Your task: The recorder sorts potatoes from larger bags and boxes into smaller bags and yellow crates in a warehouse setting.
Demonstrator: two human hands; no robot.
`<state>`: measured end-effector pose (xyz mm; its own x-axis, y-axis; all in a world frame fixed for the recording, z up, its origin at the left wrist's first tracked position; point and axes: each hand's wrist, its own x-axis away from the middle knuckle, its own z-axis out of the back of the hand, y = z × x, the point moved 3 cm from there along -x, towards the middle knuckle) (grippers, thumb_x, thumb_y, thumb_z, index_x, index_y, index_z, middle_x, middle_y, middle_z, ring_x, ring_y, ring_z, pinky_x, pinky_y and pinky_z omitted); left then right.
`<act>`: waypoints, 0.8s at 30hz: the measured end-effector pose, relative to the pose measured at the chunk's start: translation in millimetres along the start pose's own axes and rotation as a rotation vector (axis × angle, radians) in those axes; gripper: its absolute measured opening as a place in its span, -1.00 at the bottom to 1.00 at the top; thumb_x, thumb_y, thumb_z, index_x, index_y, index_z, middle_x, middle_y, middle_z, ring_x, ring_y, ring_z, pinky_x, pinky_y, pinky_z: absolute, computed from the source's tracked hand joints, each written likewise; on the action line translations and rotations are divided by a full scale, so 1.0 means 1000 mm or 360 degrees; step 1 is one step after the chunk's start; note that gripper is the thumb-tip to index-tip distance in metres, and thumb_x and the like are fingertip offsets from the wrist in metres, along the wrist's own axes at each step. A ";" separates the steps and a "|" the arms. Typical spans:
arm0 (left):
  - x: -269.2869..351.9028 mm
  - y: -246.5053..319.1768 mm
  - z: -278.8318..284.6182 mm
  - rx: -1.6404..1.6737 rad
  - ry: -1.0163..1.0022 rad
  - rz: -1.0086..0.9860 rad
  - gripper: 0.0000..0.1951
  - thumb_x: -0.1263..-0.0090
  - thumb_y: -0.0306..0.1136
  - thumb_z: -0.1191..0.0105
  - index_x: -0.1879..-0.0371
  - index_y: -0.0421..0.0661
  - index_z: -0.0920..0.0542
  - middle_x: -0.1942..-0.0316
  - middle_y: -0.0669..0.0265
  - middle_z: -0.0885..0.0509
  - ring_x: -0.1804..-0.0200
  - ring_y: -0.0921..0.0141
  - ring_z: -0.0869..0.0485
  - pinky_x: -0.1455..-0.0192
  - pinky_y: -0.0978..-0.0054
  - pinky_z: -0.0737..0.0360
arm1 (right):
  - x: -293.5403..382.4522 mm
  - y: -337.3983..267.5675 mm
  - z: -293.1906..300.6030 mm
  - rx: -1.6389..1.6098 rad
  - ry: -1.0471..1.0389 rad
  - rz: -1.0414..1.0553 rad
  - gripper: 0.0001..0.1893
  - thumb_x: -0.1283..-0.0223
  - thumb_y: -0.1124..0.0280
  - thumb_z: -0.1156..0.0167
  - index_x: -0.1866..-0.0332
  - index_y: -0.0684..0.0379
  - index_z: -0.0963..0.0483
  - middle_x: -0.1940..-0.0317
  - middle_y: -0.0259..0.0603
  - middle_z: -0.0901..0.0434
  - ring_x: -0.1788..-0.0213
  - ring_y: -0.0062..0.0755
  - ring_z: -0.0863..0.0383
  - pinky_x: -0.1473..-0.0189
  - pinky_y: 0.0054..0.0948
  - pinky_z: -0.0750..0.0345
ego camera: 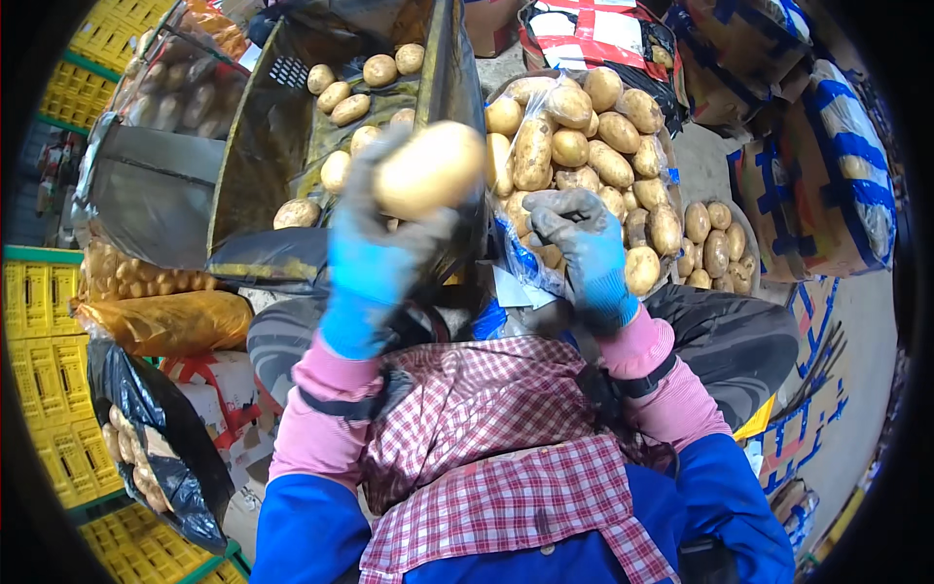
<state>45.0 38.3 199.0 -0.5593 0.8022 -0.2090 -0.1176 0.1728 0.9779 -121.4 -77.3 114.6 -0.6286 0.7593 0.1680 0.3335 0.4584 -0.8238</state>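
My left hand (379, 241), in a grey-coated blue work glove, grips a large pale potato (430, 171), blurred by motion. Behind it lies a dark, dirty crate (252, 139) with several loose potatoes, among them one potato (297, 214) near its front edge. My right hand (576, 233), gloved alike, has curled fingers at the near left side of a plastic-lined box heaped with potatoes (609, 162). Clear plastic liner (518, 244) with blue tape lies beside these fingers. Whether they pinch the liner cannot be made out.
A smaller container of potatoes (716, 248) stands to the right. Taped cardboard boxes (795, 197) sit beyond it. Stacked yellow crates (44, 350), an orange sack (171, 321) and a black plastic bag (190, 423) holding potatoes are at the left. A red-and-white taped package (584, 33) lies ahead.
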 end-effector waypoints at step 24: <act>-0.001 -0.011 -0.003 -0.0632 -0.0240 -0.0233 -0.55 -0.27 -0.54 -0.14 -0.18 -0.18 -0.47 -0.04 0.23 -0.54 -0.04 0.43 -0.55 -0.06 0.46 -0.55 | -0.102 -0.031 0.051 -0.0821 -0.0445 -0.0192 -0.25 -0.29 -0.24 0.00 -0.33 0.20 -0.26 -0.19 0.08 -0.48 -0.16 -0.07 -0.55 0.05 -0.19 -0.60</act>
<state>44.2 34.2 188.5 -0.3911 0.8648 -0.3148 -0.5092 0.0816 0.8568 -103.7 -192.0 95.2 -0.8209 0.5699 0.0374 0.5025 0.7519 -0.4267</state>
